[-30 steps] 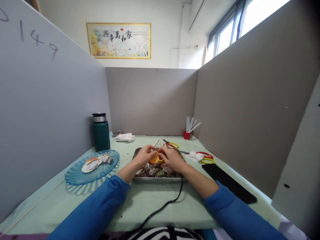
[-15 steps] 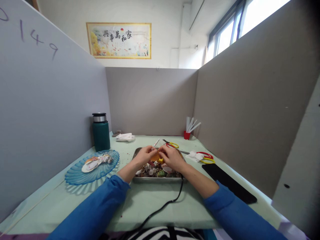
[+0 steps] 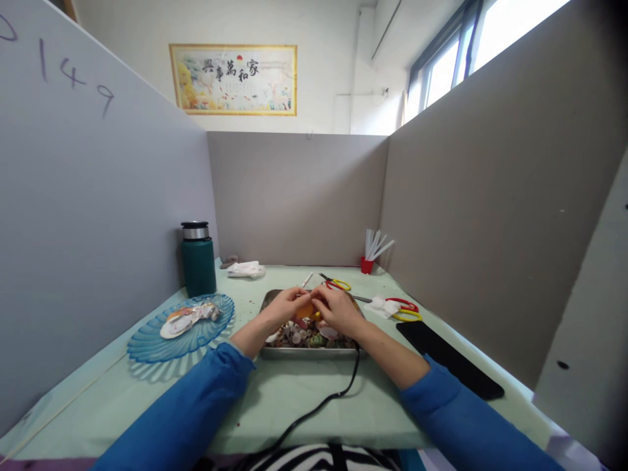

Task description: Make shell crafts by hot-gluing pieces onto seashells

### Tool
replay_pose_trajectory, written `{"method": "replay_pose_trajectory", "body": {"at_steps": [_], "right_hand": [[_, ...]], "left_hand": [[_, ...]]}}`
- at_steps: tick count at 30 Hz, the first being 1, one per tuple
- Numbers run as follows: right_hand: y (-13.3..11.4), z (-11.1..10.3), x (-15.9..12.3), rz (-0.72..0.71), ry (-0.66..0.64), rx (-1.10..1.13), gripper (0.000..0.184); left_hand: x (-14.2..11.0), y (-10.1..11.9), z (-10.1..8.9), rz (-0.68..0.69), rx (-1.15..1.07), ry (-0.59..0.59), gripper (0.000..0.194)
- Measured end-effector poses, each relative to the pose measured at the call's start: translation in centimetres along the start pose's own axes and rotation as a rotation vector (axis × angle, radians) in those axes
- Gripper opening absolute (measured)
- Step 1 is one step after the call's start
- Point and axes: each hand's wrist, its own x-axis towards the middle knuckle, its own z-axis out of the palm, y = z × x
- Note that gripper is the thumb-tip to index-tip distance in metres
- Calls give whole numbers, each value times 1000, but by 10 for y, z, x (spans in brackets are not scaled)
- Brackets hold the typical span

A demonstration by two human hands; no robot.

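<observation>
Looking down, I saw in the head view my left fingers (image 3: 299,296) curled nearly closed, apparently pinching an orange piece (image 3: 304,311); my right fingers (image 3: 320,299) bent in beside them, their grip hidden from me. The piece sat just under both, above the metal tray (image 3: 314,354) of shells and stones (image 3: 297,337). A loose pinch, I judged, could drop it among those, and too hard a squeeze might crack it if brittle. Nearer me than my fingers, the black cable (image 3: 334,396) reached the tray's rim; snagging it could jog everything.
</observation>
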Motion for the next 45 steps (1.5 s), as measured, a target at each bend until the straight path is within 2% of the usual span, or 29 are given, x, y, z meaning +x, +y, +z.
{"method": "replay_pose_trajectory", "body": {"at_steps": [15, 26, 45], "right_hand": [[0, 1, -1, -17, -14, 6, 9], [3, 2, -1, -14, -4, 7, 10], [0, 0, -1, -9, -1, -19, 10]], "left_hand": [[2, -2, -1, -11, 102, 28, 46], [1, 1, -1, 15, 111, -22, 48], [-2, 3, 0, -4, 82, -28, 47]]}}
